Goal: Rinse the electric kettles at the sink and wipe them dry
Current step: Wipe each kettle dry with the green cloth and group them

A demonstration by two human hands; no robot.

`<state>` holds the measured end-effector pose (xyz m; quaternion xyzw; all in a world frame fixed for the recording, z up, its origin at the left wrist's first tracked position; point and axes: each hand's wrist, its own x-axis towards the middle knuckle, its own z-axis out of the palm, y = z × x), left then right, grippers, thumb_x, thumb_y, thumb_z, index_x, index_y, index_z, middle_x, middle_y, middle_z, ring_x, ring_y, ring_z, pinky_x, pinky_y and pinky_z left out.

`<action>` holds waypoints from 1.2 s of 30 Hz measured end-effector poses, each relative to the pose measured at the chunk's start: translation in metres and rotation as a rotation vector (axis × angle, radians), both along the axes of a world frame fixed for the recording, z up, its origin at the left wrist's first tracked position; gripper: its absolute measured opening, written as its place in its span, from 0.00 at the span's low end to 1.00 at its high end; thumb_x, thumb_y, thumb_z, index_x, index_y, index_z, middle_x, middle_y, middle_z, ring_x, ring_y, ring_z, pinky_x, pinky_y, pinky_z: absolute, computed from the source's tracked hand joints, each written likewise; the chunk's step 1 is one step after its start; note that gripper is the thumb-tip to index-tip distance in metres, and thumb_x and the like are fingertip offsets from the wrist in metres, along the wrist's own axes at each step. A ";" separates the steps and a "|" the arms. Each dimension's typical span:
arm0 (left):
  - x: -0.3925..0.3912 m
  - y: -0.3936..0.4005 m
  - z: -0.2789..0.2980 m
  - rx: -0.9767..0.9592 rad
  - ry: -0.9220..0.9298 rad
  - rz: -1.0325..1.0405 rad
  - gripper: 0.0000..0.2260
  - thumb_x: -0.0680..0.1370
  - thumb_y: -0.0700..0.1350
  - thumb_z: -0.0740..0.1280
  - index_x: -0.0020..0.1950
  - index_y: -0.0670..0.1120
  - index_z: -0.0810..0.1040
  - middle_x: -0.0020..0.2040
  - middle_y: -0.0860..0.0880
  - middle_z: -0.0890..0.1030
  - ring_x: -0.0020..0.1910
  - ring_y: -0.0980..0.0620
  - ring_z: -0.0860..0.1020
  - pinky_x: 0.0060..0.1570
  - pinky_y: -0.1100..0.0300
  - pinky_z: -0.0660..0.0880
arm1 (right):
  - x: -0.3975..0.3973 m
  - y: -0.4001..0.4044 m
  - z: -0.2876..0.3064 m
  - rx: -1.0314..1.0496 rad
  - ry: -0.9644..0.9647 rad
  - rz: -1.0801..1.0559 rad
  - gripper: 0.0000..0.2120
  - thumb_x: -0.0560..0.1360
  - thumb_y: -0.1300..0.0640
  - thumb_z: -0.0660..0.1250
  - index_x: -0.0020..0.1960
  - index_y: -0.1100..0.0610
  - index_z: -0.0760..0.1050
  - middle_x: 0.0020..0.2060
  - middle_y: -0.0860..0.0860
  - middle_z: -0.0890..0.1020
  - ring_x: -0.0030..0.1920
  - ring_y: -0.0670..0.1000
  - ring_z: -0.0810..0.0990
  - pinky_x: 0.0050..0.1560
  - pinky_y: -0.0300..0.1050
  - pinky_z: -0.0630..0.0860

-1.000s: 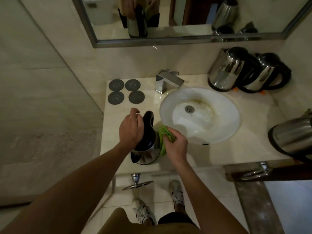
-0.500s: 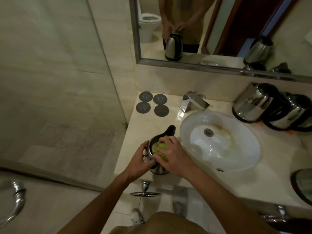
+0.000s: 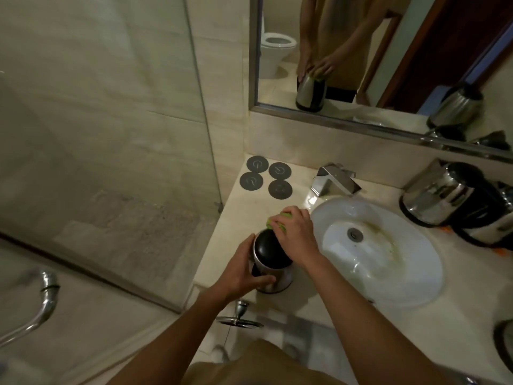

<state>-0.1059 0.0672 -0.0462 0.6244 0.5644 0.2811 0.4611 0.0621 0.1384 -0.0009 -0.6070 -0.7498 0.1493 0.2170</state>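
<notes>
Kettle: the kettle [image 3: 270, 263] stood upright on the tabletop [image 3: 249, 215], at about 9 o'clock from the sink [image 3: 410, 284], its dark lid facing up.
Left hand: the left hand [image 3: 244, 273] held the steel body low down, thumb curled across the front.
Right hand: the right hand [image 3: 295, 232] clutched the green cloth [image 3: 273, 222] and pressed it on the far top edge.
Change: a second earlier the cloth was against the kettle's side nearest the sink and the left hand was on the handle; since then the cloth had climbed to the top and the left hand had dropped to the body.
Meaning: the wiping of this kettle looked well along, with the top probably among its last parts.
Others: two kettles [image 3: 449, 195] waited at 2 o'clock; four dark discs [image 3: 268, 177] lay at 12 o'clock.
</notes>
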 end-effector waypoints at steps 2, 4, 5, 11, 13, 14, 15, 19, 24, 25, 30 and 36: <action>0.000 0.002 -0.001 0.027 0.043 -0.014 0.47 0.66 0.48 0.81 0.74 0.57 0.53 0.70 0.57 0.65 0.70 0.59 0.65 0.62 0.77 0.61 | 0.004 -0.011 -0.006 0.032 0.060 0.002 0.10 0.80 0.53 0.65 0.56 0.51 0.83 0.57 0.50 0.76 0.59 0.50 0.66 0.61 0.47 0.69; -0.002 0.004 0.000 0.040 0.090 -0.044 0.48 0.65 0.47 0.80 0.77 0.54 0.54 0.72 0.55 0.65 0.70 0.58 0.65 0.65 0.71 0.64 | 0.005 -0.023 -0.013 0.087 0.061 0.045 0.09 0.79 0.54 0.67 0.56 0.51 0.83 0.58 0.51 0.76 0.59 0.50 0.65 0.62 0.48 0.69; -0.004 0.006 0.002 0.038 0.102 -0.063 0.49 0.65 0.47 0.80 0.77 0.53 0.53 0.73 0.55 0.64 0.70 0.59 0.64 0.65 0.72 0.63 | 0.005 -0.028 -0.015 0.106 0.048 0.078 0.09 0.79 0.54 0.67 0.56 0.51 0.83 0.58 0.51 0.76 0.59 0.51 0.66 0.63 0.49 0.70; -0.027 0.029 0.001 0.019 0.249 -0.230 0.51 0.66 0.49 0.80 0.80 0.45 0.53 0.78 0.48 0.61 0.75 0.55 0.61 0.72 0.65 0.60 | -0.007 -0.043 -0.022 0.275 -0.189 0.392 0.11 0.70 0.53 0.75 0.53 0.49 0.83 0.57 0.52 0.79 0.56 0.56 0.71 0.52 0.57 0.78; -0.034 0.040 0.007 0.000 0.296 -0.295 0.50 0.67 0.47 0.80 0.80 0.45 0.52 0.78 0.48 0.60 0.76 0.55 0.60 0.73 0.65 0.58 | -0.006 -0.038 -0.026 0.281 -0.206 0.463 0.13 0.69 0.52 0.77 0.53 0.48 0.82 0.56 0.51 0.79 0.57 0.55 0.69 0.52 0.58 0.78; -0.037 0.048 0.011 0.001 0.333 -0.332 0.50 0.67 0.47 0.80 0.80 0.46 0.53 0.78 0.48 0.61 0.75 0.55 0.60 0.74 0.63 0.59 | -0.005 -0.034 -0.024 0.282 -0.193 0.475 0.12 0.70 0.52 0.76 0.53 0.49 0.82 0.56 0.51 0.79 0.57 0.54 0.69 0.51 0.57 0.77; -0.040 0.057 0.015 0.008 0.377 -0.370 0.50 0.66 0.48 0.81 0.80 0.46 0.53 0.78 0.48 0.61 0.75 0.53 0.61 0.74 0.61 0.59 | -0.003 -0.030 -0.020 0.269 -0.180 0.465 0.10 0.72 0.52 0.74 0.53 0.49 0.82 0.55 0.52 0.79 0.57 0.54 0.70 0.52 0.56 0.76; -0.045 0.088 0.029 0.009 0.550 -0.491 0.52 0.65 0.50 0.81 0.81 0.48 0.53 0.78 0.47 0.61 0.76 0.48 0.60 0.73 0.61 0.57 | 0.005 -0.008 -0.002 0.053 -0.014 0.101 0.10 0.79 0.49 0.65 0.56 0.50 0.82 0.57 0.51 0.77 0.58 0.54 0.70 0.57 0.52 0.71; -0.037 0.096 0.035 -0.010 0.728 -0.530 0.56 0.66 0.57 0.80 0.81 0.49 0.46 0.81 0.48 0.51 0.79 0.47 0.52 0.76 0.51 0.55 | 0.041 0.016 -0.021 -0.312 0.397 -0.365 0.10 0.80 0.47 0.64 0.51 0.49 0.82 0.51 0.55 0.80 0.56 0.57 0.78 0.55 0.49 0.75; -0.032 0.095 0.038 -0.021 0.737 -0.520 0.58 0.65 0.59 0.79 0.81 0.47 0.44 0.81 0.48 0.50 0.79 0.47 0.52 0.77 0.50 0.55 | 0.047 0.016 -0.022 -0.367 0.495 -0.411 0.10 0.80 0.48 0.64 0.49 0.49 0.82 0.49 0.55 0.81 0.54 0.58 0.80 0.54 0.50 0.77; 0.008 0.087 0.047 -0.136 0.568 -0.368 0.60 0.65 0.66 0.76 0.81 0.43 0.43 0.79 0.44 0.56 0.76 0.44 0.59 0.73 0.49 0.62 | 0.035 -0.009 -0.015 -0.255 0.507 -0.356 0.10 0.80 0.51 0.66 0.54 0.55 0.82 0.55 0.52 0.74 0.57 0.53 0.73 0.57 0.41 0.70; 0.029 0.088 0.039 -0.046 0.619 -0.303 0.55 0.67 0.61 0.75 0.79 0.40 0.46 0.73 0.39 0.64 0.69 0.38 0.67 0.67 0.46 0.67 | -0.004 -0.026 -0.005 -0.087 0.166 -0.001 0.09 0.80 0.56 0.65 0.56 0.55 0.82 0.59 0.50 0.73 0.58 0.50 0.65 0.62 0.45 0.67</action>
